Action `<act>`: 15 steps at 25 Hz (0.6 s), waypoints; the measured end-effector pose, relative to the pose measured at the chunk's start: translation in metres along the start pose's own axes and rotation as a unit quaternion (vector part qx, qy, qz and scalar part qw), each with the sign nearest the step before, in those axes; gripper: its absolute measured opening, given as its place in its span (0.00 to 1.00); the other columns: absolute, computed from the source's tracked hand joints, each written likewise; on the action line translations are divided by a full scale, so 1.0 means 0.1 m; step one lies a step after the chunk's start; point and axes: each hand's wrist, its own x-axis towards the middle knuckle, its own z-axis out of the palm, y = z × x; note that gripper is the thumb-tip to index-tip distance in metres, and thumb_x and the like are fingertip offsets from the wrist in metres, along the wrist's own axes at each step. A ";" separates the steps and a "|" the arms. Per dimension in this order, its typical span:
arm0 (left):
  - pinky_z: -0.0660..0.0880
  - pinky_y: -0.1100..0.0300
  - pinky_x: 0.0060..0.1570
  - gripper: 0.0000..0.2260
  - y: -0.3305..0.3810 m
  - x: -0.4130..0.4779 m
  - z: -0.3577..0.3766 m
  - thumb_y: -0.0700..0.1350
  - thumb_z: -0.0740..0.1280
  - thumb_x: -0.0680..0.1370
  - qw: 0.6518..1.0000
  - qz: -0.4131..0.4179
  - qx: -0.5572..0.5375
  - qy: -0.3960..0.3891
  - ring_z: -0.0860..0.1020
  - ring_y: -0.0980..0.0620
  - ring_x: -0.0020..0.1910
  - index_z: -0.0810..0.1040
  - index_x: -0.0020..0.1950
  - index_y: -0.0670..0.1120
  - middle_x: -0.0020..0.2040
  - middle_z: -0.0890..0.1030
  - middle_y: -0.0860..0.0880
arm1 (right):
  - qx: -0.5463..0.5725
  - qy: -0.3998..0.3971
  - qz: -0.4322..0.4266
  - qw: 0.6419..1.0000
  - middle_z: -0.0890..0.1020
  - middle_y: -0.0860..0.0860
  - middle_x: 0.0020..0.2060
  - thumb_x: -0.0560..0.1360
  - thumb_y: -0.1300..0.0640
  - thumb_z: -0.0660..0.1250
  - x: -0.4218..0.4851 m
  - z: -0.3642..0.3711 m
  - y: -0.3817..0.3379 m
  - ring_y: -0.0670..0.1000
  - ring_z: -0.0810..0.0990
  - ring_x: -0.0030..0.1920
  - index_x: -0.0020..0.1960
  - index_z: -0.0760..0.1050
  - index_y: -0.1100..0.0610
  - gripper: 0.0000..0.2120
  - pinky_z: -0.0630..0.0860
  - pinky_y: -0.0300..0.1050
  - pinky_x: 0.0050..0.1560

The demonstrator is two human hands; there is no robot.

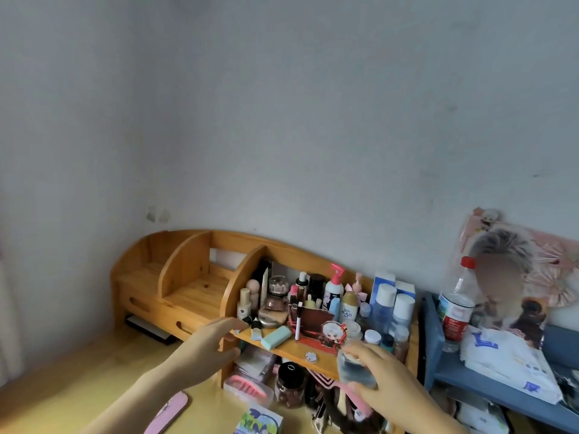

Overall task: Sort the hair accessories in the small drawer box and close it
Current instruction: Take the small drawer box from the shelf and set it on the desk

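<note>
Now right hand (380, 375) pinches small clear box (357, 369) at shelf front edge (long axis upright); left hand (205, 349) spread, empty, leftward.

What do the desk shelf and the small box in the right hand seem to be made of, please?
Shelf: varnished pale wood, likely pine; knots and grain show. Box in the right hand: seemingly clear glossy plastic; dark contents show through, though blurred.

Left hand (209, 346) spread, empty; right hand (380, 375) clasping.
</note>
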 end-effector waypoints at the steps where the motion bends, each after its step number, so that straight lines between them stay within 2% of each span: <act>1: 0.74 0.65 0.51 0.19 -0.12 0.12 0.00 0.46 0.67 0.75 1.000 0.005 -0.002 -0.012 0.73 0.65 0.54 0.68 0.62 0.61 0.59 0.73 0.61 | -0.004 0.006 0.014 1.000 0.66 0.34 0.65 0.71 0.47 0.67 0.09 0.04 -0.02 0.37 0.65 0.64 0.66 0.63 0.38 0.26 0.67 0.42 0.65; 4: 0.72 0.64 0.55 0.19 -0.51 0.48 -0.05 0.46 0.66 0.75 0.998 0.030 0.003 -0.057 0.72 0.64 0.56 0.68 0.64 0.60 0.61 0.72 0.60 | -0.016 0.008 0.061 0.998 0.68 0.36 0.64 0.70 0.44 0.67 0.39 0.23 -0.12 0.40 0.66 0.65 0.66 0.63 0.38 0.26 0.68 0.42 0.64; 7: 0.72 0.66 0.54 0.19 -0.86 0.78 -0.10 0.47 0.66 0.75 0.993 0.068 0.012 -0.095 0.72 0.66 0.55 0.68 0.64 0.60 0.59 0.73 0.61 | -0.038 0.030 0.087 0.995 0.65 0.33 0.60 0.71 0.43 0.67 0.59 0.43 -0.24 0.41 0.64 0.64 0.66 0.61 0.37 0.26 0.65 0.39 0.63; 10: 0.73 0.66 0.53 0.19 -1.10 0.96 -0.07 0.48 0.66 0.76 0.991 0.085 0.008 -0.107 0.72 0.67 0.54 0.68 0.64 0.61 0.58 0.73 0.62 | -0.041 0.044 0.100 0.993 0.65 0.32 0.59 0.71 0.42 0.67 0.68 0.59 -0.30 0.40 0.63 0.63 0.63 0.59 0.32 0.25 0.65 0.40 0.64; 15: 0.70 0.73 0.51 0.19 -1.42 1.04 0.29 0.45 0.67 0.75 0.987 0.101 -0.030 -0.120 0.72 0.67 0.54 0.69 0.63 0.60 0.59 0.72 0.61 | -0.027 0.046 0.108 0.993 0.67 0.30 0.59 0.71 0.44 0.67 0.69 1.00 -0.25 0.36 0.67 0.61 0.65 0.62 0.35 0.26 0.66 0.35 0.61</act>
